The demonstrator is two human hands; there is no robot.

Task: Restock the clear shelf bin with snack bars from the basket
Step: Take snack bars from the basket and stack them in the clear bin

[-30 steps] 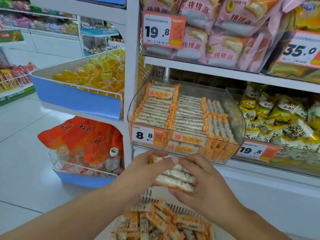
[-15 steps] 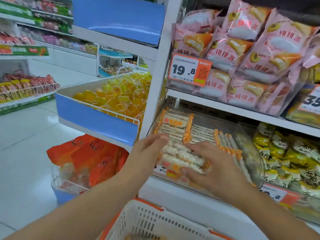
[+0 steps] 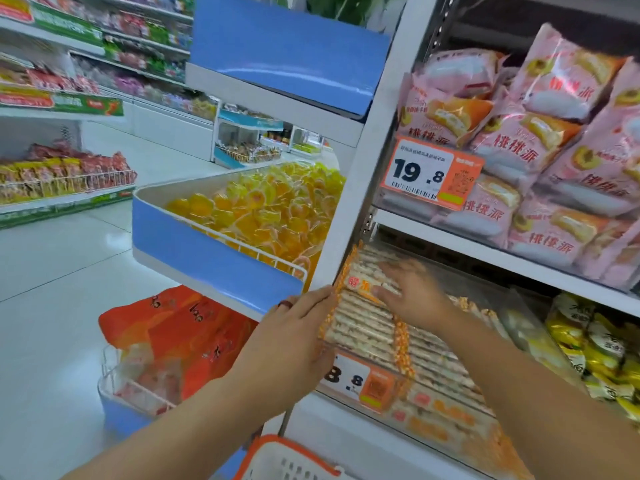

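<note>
Bars [image 3: 360, 317]: we saw them packed in rows inside the bin, white with orange-checked ends; motion blurred much of them.
Bin [image 3: 519, 327]: clear, on the shelf under the pink bags, with an 8.8 tag [image 3: 360, 379] on its front wall.
Left hand [image 3: 294, 341]: we held it at the bin's left front corner, fingers fairly straight along the left ends of the bars, thumb down by the tag; a red band showed on one finger. It clasped nothing that we could make out.
Right hand [image 3: 412, 292]: we laid it flat, fingers spread, on top of the back-left bars, pressing rather than gripping.
Basket [image 3: 277, 459]: only its orange rim and white mesh showed at the bottom edge, below the shelf.
Pink bags [image 3: 554, 143]: stacked on the shelf above, behind a 19.8 tag [image 3: 431, 171].
Yellow packs [image 3: 595, 355]: just right of the bin.
Jellies [image 3: 263, 209]: yellow, in a blue tray [image 3: 207, 254] to our left.
</note>
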